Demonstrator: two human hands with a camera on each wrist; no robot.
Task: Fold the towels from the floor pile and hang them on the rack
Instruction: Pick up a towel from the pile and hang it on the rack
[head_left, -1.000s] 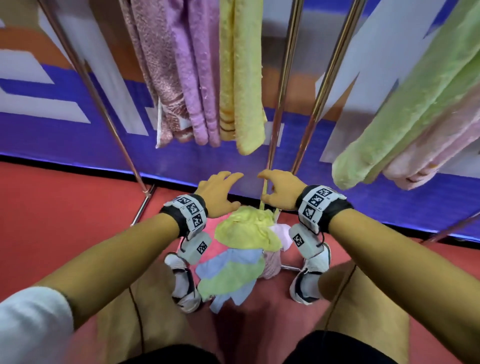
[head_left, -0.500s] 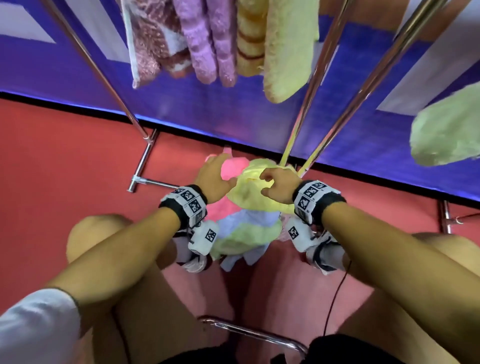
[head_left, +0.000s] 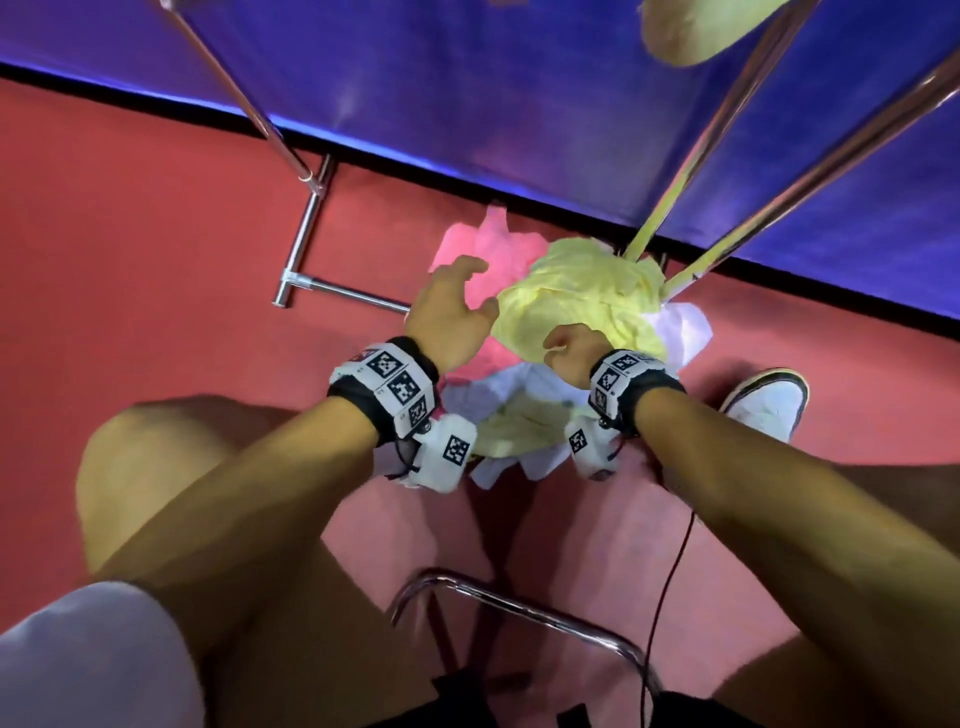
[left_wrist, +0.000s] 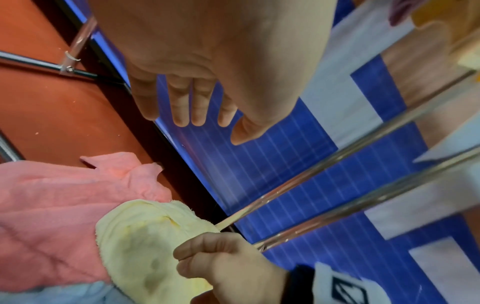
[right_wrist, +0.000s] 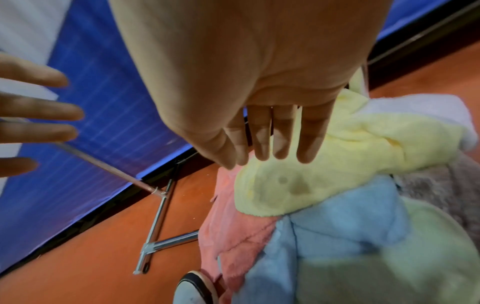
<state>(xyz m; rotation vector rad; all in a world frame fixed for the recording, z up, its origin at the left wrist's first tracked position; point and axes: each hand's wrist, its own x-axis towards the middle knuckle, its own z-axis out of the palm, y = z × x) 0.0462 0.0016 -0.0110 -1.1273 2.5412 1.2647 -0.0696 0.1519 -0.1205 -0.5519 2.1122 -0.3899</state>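
A pile of towels lies on the red floor at the foot of the rack. A crumpled yellow towel (head_left: 576, 301) (right_wrist: 311, 181) sits on top, over a pink towel (head_left: 498, 254) (left_wrist: 52, 205), a blue towel (right_wrist: 337, 226) and a pale green towel (right_wrist: 402, 267). My left hand (head_left: 457, 306) (left_wrist: 215, 131) hovers open above the pink towel, fingers straight, holding nothing. My right hand (head_left: 569, 348) (right_wrist: 259, 158) reaches down with straight fingers whose tips meet the near edge of the yellow towel. No towel is gripped.
Two slanted chrome rack bars (head_left: 769, 208) run down to the pile's far right, and the rack foot (head_left: 306, 228) lies at left. A hung towel's end (head_left: 696, 31) shows at the top. My knees, a white shoe (head_left: 763, 400) and a metal tube (head_left: 519, 608) crowd the near side.
Both hands have dropped from rack height to the floor pile as I crouched and my view tilted down. The right hand now touches the yellow towel.
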